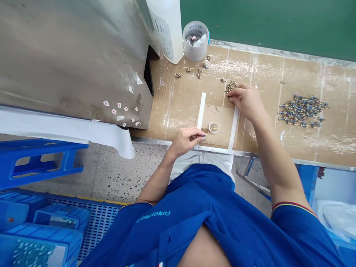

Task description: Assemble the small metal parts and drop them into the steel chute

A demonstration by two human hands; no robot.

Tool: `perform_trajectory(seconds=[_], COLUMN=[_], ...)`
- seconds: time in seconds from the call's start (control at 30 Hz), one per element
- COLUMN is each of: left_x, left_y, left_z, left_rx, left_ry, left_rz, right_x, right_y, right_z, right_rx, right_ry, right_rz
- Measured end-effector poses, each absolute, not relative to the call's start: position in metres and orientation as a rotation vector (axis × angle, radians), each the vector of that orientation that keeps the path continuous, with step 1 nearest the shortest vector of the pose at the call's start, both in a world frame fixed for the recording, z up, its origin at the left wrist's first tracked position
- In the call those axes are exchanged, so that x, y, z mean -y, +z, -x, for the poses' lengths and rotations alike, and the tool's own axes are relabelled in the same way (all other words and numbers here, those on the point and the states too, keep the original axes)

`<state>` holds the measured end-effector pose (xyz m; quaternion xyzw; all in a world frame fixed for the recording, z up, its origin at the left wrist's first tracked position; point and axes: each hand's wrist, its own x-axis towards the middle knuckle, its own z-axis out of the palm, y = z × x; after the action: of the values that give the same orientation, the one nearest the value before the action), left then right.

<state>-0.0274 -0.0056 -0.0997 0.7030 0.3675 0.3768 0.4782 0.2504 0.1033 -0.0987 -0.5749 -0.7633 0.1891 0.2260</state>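
My left hand [187,141] is over the front edge of the cardboard-covered bench, its thumb and forefinger pinched on a small dark thing I cannot make out. To its right, a small round white cup [214,127] with a thin curved piece in it sits on a cardboard square [222,115] taped at both sides. My right hand [244,99] reaches to a small pile of brass-coloured parts [231,86], fingertips together at its near edge; whether they grip a part is hidden. Farther right lies a larger heap of brass and blue parts [303,110].
A white tub [195,41] with scraps and a white bottle [167,31] stand at the back. Loose parts lie before the tub. A large metal box [75,59] fills the left. A blue stool [41,159] and blue bins [39,241] are at lower left.
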Motion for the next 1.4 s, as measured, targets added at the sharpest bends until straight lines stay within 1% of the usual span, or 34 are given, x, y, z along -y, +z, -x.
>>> perform_trajectory(seconds=[0.2,0.47,0.73,0.83,0.97,1.1,1.27,1.4], left_x=[0.006,0.006,0.008,0.008,0.008,0.008,0.007,0.005], left_y=[-0.101,-0.101,-0.098,-0.097,-0.097,-0.099,-0.099,-0.098], left_z=[0.027,0.029,0.029,0.029,0.029,0.027,0.027,0.028], left_rx=[-0.889,-0.877,-0.891,-0.885,-0.885,-0.895,-0.829,-0.792], left_ry=[0.931,0.946,0.942,0.953,0.950,0.922,0.894,0.794], left_rz=[-1.678,-1.631,-1.611,-1.642,-1.691,-1.742,-1.759,-1.818], right_x=[-0.100,-0.096,-0.077,-0.074,-0.058,-0.014,0.049,0.072], right_y=[-0.093,-0.094,-0.100,-0.098,-0.085,-0.072,-0.070,-0.077], right_z=[-0.254,-0.265,-0.262,-0.260,-0.249,-0.227,-0.191,-0.165], right_rx=[2.130,2.076,2.043,1.947,1.631,1.313,1.094,0.999], right_ry=[0.553,0.490,0.193,0.170,0.314,0.492,0.808,1.031], right_rz=[1.619,1.647,1.690,1.685,1.666,1.600,1.591,1.572])
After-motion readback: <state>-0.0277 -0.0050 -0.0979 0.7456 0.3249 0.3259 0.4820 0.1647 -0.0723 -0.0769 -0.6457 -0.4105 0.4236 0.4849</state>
